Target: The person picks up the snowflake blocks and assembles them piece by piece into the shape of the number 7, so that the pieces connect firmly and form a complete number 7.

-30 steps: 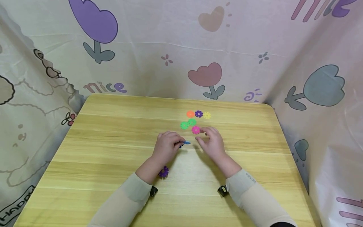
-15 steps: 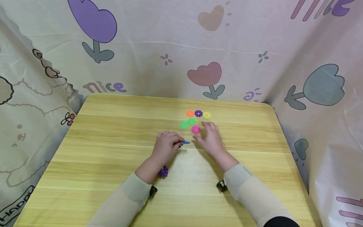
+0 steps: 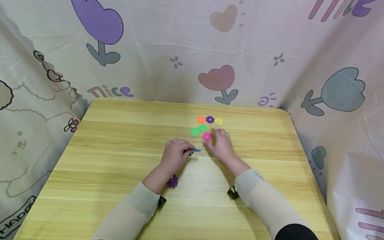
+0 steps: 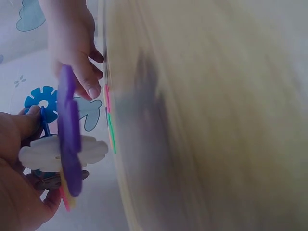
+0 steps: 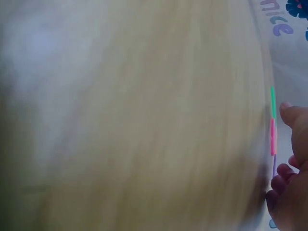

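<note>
My left hand (image 3: 177, 156) pinches a joined cluster of slotted plastic discs. In the left wrist view the cluster shows a purple disc (image 4: 70, 132) crossing a white disc (image 4: 41, 153), with a blue disc (image 4: 34, 102) beyond them. Pink and yellow edges peek out below, partly hidden by the fingers. From the head view, the purple part shows beside the left forearm. My right hand (image 3: 222, 146) is spread low over the table, thumb and fingers apart. A flat pink slotted disc (image 3: 207, 136) lies beside its fingertips, between thumb and forefinger.
Beyond the pink disc, two green discs (image 3: 194, 132) lie on the wooden table (image 3: 120, 143). Farther back come an orange disc (image 3: 201, 119), a purple disc (image 3: 210, 119) and a yellow disc (image 3: 219, 121). Printed cloth (image 3: 156, 43) hangs behind the table's back edge.
The right hand has shifted slightly left and forward, bringing its thumb and fingers closer around the pink disc. The left hand and its disc cluster stay nearly still.
</note>
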Demonstrator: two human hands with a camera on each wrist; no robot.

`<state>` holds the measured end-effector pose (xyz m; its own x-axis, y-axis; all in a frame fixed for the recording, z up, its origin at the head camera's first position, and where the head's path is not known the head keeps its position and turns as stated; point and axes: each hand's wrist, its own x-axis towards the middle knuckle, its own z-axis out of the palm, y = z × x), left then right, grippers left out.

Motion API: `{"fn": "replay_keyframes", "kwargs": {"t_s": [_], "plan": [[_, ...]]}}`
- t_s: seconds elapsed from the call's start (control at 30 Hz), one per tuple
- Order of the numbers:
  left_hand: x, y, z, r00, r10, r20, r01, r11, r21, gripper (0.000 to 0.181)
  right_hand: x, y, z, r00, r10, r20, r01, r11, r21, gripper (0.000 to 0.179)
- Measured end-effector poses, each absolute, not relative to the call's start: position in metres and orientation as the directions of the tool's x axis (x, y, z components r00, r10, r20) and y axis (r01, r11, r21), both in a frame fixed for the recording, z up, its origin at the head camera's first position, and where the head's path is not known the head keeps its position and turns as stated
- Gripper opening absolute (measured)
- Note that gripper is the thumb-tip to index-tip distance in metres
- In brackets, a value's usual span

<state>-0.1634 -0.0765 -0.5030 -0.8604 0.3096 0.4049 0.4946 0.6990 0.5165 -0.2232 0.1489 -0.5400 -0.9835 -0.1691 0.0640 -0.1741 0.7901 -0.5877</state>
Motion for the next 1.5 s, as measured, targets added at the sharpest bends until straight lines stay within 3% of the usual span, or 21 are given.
{"fn": "replay_keyframes", "kwargs": {"t_s": [0.43,0.87,1.5], "plan": [[-0.163,-0.074,-0.501,-0.870,0.306,0.387,0.482,0.693,0.536,0.006,-0.229,0.142,-0.546,-0.988,-0.151,0.044,-0.151,0.830,-0.537,0.070],[-0.163,-0.073,-0.502,-0.874,0.299,0.382,0.474,0.696,0.539,0.005,-0.230,0.139,-0.546,-0.993,-0.107,0.046,-0.115,0.840,-0.530,0.049],[-0.164,-0.070,-0.503,-0.891,0.299,0.342,0.449,0.699,0.557,0.006,-0.230,0.137,-0.545,-0.996,-0.075,0.051,-0.091,0.829,-0.552,0.044]]}}
